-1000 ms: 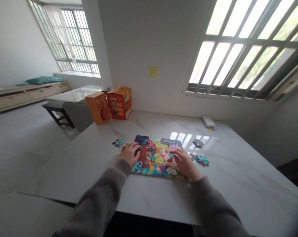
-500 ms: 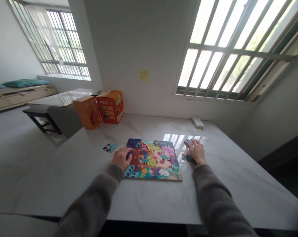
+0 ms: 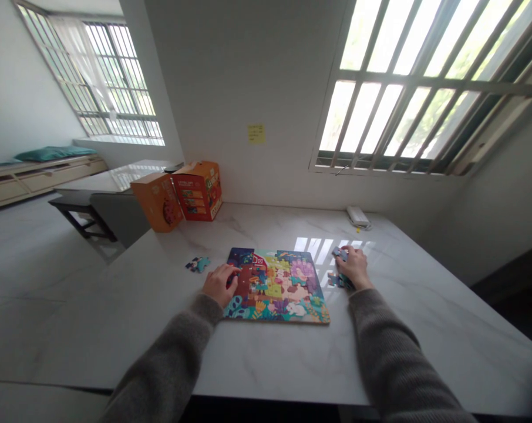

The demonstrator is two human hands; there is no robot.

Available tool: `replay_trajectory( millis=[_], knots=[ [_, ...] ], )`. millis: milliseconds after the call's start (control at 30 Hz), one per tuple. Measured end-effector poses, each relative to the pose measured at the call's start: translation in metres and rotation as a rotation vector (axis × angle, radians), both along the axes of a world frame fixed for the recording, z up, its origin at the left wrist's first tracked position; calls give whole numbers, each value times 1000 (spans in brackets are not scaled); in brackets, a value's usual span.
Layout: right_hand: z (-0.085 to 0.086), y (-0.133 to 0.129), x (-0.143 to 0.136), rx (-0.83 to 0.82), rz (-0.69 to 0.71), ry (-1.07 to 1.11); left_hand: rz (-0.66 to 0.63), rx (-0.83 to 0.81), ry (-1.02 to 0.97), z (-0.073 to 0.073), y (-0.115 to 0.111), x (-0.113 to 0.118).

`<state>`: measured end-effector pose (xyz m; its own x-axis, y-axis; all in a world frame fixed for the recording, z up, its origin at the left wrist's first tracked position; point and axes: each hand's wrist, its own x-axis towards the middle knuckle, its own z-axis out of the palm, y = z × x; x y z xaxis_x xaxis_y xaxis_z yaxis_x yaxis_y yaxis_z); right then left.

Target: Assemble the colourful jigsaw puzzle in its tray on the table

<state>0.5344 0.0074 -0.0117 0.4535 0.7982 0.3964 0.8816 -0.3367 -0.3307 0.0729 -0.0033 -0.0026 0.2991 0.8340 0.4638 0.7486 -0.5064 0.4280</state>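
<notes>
A colourful farm puzzle (image 3: 279, 285) lies flat on the white marbled table (image 3: 275, 358), with brown-red areas of its board showing on the left. My left hand (image 3: 221, 284) rests at the puzzle's left edge, its thumb and fingers curved around a small dark red piece (image 3: 232, 275). At the right, my right hand (image 3: 354, 267) touches a bluish puzzle piece (image 3: 339, 253) with its fingertips. More loose pieces (image 3: 335, 279) lie beside that hand, partly under it. To the left of the puzzle sits a small group of teal and dark pieces (image 3: 198, 264).
Two orange boxes, one plain-sided (image 3: 158, 201) and one red-fronted (image 3: 198, 191), stand at the table's back left. A white device with a cable (image 3: 357, 217) lies at the back right. A yellow note (image 3: 256, 133) is on the wall.
The view has shifted slightly. My right hand has moved a little, and the bluish piece at its fingertips shows more clearly. My left hand stays at the puzzle's left edge.
</notes>
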Motion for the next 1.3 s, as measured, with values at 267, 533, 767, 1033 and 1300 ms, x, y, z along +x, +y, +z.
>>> replay_trajectory(
  millis=[267,533,767,1033,1300],
  knots=[
    [28,-12,-46,259,317,-16,-71,53,-74,11,-6,4],
    [50,-60,-216,255,1024,183,-300,-16,-242,15,-18,13],
    [49,-74,-250,219,1059,582,-344,315,-93,2,-8,7],
    [38,-71,-254,143,1001,962,-362,304,-54,8,-14,12],
    [40,-71,-250,149,846,806,-255,-27,-286,14,-25,20]
  ],
)
